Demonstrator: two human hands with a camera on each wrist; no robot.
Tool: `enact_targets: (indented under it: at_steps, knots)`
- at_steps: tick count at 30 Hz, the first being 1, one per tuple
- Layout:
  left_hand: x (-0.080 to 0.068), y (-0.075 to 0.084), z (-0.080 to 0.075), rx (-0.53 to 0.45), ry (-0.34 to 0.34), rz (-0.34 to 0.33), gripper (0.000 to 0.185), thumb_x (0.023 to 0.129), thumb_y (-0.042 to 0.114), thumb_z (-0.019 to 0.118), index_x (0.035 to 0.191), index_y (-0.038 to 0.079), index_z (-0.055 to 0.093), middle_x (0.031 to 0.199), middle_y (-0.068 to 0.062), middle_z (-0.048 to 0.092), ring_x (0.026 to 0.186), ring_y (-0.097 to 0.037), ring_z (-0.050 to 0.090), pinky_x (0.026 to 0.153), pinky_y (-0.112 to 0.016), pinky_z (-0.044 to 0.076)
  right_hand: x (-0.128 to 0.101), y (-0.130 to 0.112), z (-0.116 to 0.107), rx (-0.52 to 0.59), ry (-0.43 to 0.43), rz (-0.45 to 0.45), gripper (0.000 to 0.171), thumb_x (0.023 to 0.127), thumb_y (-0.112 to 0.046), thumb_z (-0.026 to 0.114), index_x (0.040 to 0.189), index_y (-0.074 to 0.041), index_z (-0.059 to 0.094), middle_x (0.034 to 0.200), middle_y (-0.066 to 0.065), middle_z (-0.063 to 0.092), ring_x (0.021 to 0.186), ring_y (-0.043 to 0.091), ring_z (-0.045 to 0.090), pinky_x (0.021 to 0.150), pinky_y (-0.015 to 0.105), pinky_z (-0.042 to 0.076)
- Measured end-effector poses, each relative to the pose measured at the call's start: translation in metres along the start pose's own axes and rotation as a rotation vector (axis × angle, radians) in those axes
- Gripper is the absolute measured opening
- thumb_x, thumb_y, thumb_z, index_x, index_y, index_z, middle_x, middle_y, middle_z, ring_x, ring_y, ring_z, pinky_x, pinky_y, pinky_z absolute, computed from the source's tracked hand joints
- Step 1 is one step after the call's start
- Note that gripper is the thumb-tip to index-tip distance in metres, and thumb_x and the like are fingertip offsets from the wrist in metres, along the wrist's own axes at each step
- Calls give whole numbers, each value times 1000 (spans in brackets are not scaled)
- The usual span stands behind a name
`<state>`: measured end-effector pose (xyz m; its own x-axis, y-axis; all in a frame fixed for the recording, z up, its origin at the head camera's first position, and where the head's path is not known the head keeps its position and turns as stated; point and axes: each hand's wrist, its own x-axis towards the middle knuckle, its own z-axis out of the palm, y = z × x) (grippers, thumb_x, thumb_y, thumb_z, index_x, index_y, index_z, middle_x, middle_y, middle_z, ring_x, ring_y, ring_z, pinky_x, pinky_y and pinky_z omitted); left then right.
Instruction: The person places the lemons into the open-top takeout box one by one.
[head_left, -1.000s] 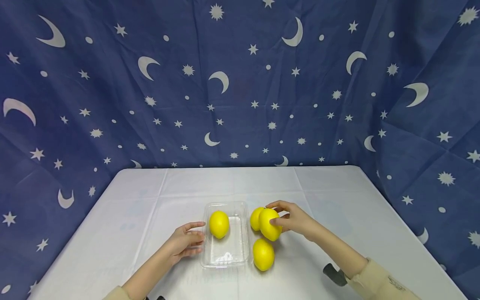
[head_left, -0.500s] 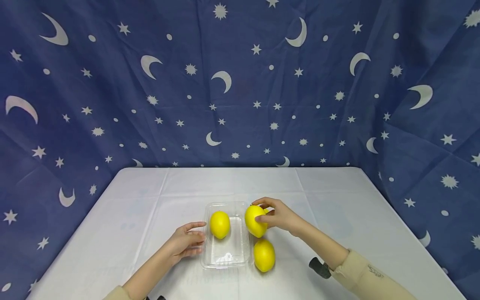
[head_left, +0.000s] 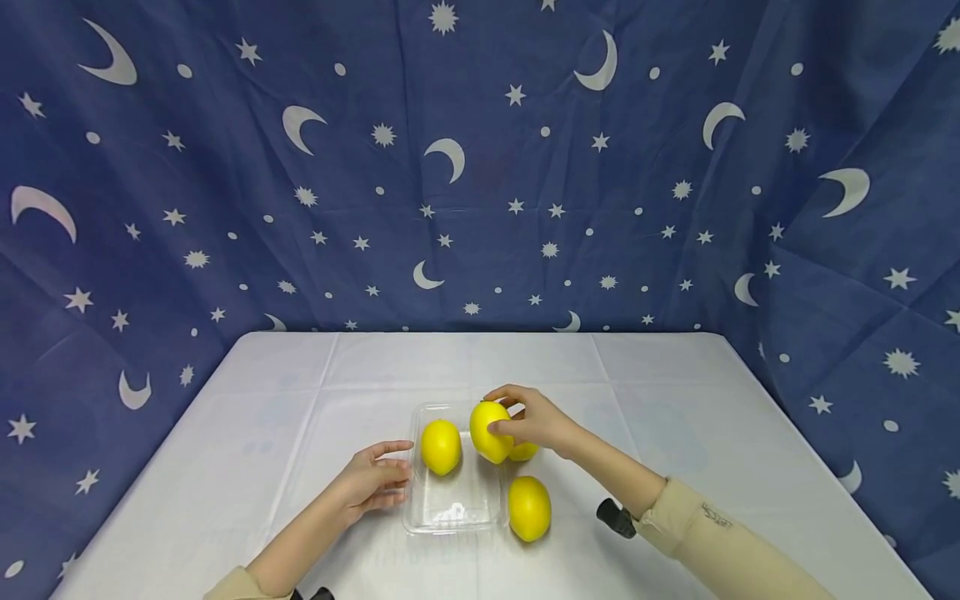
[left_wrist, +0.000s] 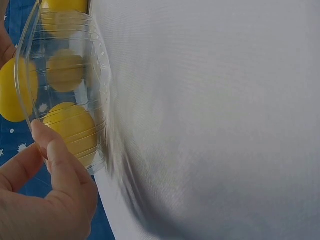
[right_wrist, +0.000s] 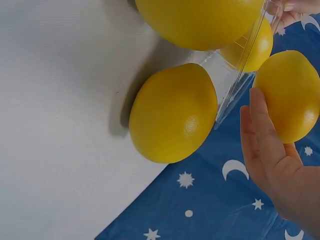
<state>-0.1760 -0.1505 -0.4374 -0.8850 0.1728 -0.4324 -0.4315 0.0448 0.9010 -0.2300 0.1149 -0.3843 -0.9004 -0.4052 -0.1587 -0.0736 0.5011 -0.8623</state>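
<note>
A clear plastic tray [head_left: 450, 508] lies on the white table with one lemon [head_left: 440, 447] inside it. My right hand [head_left: 497, 412] grips a second lemon [head_left: 487, 433] just above the tray's far right corner. In the right wrist view that held lemon [right_wrist: 290, 95] sits against my fingers [right_wrist: 262, 135]. A third lemon [head_left: 523, 453] lies half hidden behind the right hand, beside the tray. A fourth lemon [head_left: 529, 508] rests on the table by the tray's near right side. My left hand [head_left: 390, 477] rests with relaxed fingers against the tray's left wall [left_wrist: 95, 100].
A white cloth covers the table [head_left: 675, 400]. A blue drape with moons and stars [head_left: 480, 167] hangs behind and down both sides. In the right wrist view two lemons [right_wrist: 172, 112] lie on the cloth next to the tray.
My right hand has carried its lemon leftward, from beside the loose lemons to above the tray's far right corner. The left hand and the tray have stayed put.
</note>
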Motion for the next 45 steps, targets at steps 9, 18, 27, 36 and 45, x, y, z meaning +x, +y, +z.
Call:
enact_targets:
  at_steps: [9,18,27,36,45]
  knots:
    - [0,2,1,4,-2,4,52,88,1,59,136,-1,39,85,0,57,73,-10,58,63,-21,58,7,-9,6,-37,9,9,40,80,-9,69,120,-8,60,120,16,54,82,20,58,68,31,59]
    - [2,4,2,6,-3,3,52,88,1,59,136,0,40,84,0,57,73,-10,58,63,-21,58,12,-14,9,-95,20,-11,39,81,-11,70,119,-9,60,123,17,55,87,24,56,63,26,56]
    - [1,4,3,6,-13,8,51,88,2,59,136,-1,40,85,0,57,72,-10,58,63,-20,57,16,-11,16,-244,19,-92,38,80,-14,73,115,-7,60,109,13,60,86,21,54,71,25,53]
    - [-2,1,4,6,-14,10,52,88,2,59,136,-2,40,87,0,58,73,-10,58,64,-21,58,15,-10,29,-450,25,-154,43,80,-19,74,118,-4,60,104,14,61,86,21,55,76,32,53]
    - [-1,1,2,20,-5,15,54,87,2,61,136,-3,39,87,0,58,75,-11,58,64,-21,58,14,-14,38,-590,61,-208,45,80,-22,75,117,-1,60,100,13,61,79,17,53,70,24,50]
